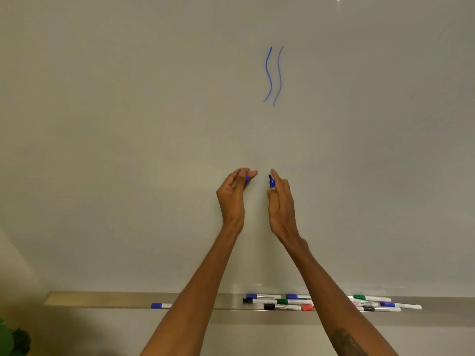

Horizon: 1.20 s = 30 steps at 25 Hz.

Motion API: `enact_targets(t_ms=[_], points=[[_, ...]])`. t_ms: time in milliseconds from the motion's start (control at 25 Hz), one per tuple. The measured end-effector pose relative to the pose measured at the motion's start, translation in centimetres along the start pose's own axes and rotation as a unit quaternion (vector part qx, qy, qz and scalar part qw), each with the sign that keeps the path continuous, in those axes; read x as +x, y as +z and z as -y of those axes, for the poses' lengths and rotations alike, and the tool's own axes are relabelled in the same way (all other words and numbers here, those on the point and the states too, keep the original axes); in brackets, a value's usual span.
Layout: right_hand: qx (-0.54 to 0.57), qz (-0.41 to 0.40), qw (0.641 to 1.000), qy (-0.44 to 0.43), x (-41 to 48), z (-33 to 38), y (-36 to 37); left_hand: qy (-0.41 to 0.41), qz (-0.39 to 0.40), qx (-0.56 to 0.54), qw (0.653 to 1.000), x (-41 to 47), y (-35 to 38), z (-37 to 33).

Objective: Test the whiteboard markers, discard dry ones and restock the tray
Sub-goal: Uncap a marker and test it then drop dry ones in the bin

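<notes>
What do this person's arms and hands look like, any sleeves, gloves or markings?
The left forearm and right forearm are bare; no sleeves come into view. The left hand and right hand wear no gloves, and no watch or bracelet shows at either wrist. A dark tattoo marks the right forearm near the bottom edge; its design is too blurred to make out.

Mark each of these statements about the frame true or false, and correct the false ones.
1. Two blue wavy lines are on the whiteboard. True.
2. The right hand holds an uncapped marker. True.
3. The left hand is empty. False: it pinches a blue cap.
4. Every marker on the tray has a red cap. False: blue, green, black and red caps show.
5. One blue-capped marker lies apart, left of both arms. True.
</notes>
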State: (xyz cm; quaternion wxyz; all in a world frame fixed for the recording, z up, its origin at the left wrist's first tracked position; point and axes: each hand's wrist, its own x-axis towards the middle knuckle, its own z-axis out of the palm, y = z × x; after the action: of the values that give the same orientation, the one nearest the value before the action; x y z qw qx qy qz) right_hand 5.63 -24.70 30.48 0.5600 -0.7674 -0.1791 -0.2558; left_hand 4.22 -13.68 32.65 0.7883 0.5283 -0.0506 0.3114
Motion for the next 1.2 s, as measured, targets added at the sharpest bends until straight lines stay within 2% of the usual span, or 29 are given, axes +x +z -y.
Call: enact_targets(t_ms=[80, 160, 360, 480, 600, 800, 960, 1040, 1200], points=[[0.009, -0.009, 1.0, -0.016, 2.0, 1.9, -1.2, 0.051, 0.008, 0.018, 0.999, 1.6, 0.7, -2.3], [0.065, -0.032, 0.997, -0.036, 3.9, 4.2, -2.6, 0.105, 0.027, 0.049, 0.993, 3.2, 1.3, -4.0], [0.211, -0.078, 0.972, -0.065, 8.1, 8.7, -5.6, 0.256, 0.038, 0.142, 0.955, 7.3, 3.2, -7.4], [0.315, -0.068, 0.945, -0.053, 10.5, 10.2, -6.6, 0.327, 0.041, 0.175, 0.928, 9.9, 4.4, -9.0], [0.375, -0.046, 0.924, -0.048, 12.1, 11.0, -7.7, 0.353, 0.051, 0.204, 0.912, 12.1, 5.2, -9.9], [0.368, -0.018, 0.926, -0.08, 12.8, 11.6, -7.8, 0.358, 0.07, 0.244, 0.899, 14.3, 5.4, -9.6], [0.33, -0.097, 0.937, -0.059, 13.8, 12.3, -7.5, 0.352, 0.058, 0.255, 0.899, 15.0, 5.2, -8.6], [0.281, -0.144, 0.946, -0.08, 14.4, 12.5, -7.3, 0.364, 0.05, 0.25, 0.896, 15.2, 5.4, -8.4], [0.192, -0.176, 0.955, -0.143, 14.9, 12.7, -6.6, 0.369, 0.039, 0.257, 0.892, 15.5, 5.5, -7.9]])
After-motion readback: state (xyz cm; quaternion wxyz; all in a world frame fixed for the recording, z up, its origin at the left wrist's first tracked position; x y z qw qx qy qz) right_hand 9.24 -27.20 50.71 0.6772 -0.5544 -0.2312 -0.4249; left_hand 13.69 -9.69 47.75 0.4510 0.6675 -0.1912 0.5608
